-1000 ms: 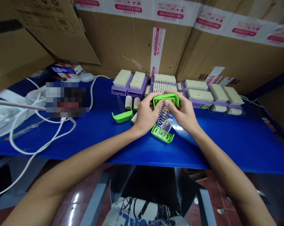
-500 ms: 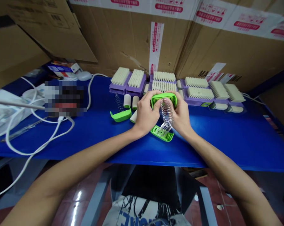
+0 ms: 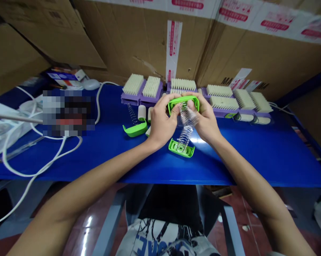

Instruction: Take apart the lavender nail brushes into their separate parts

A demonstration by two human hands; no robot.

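Observation:
My left hand [image 3: 163,119] and my right hand [image 3: 207,119] grip the two ends of a green plastic piece [image 3: 184,99], with both thumbs pressed inside it. From this piece a clear, shiny coil spring [image 3: 185,133] hangs down, its upper part blurred. The spring's lower end rests on a second green piece [image 3: 188,152] lying on the blue table [image 3: 155,167]. Left of my left hand lies another green piece [image 3: 135,130], with a dark spring [image 3: 132,113] behind it. Small white cylinders [image 3: 141,111] with green ends stand close by.
Purple blocks with cream bristles [image 3: 224,103] line the back of the table, before cardboard boxes [image 3: 139,39]. White cables [image 3: 38,170] loop at the left beside a pixelated object [image 3: 68,113]. A grey mouse [image 3: 91,84] lies at the back left.
The held green piece has tilted slightly and the spring between it and the lower piece bends differently. The lower piece shows more fully. The whole view has shifted a little.

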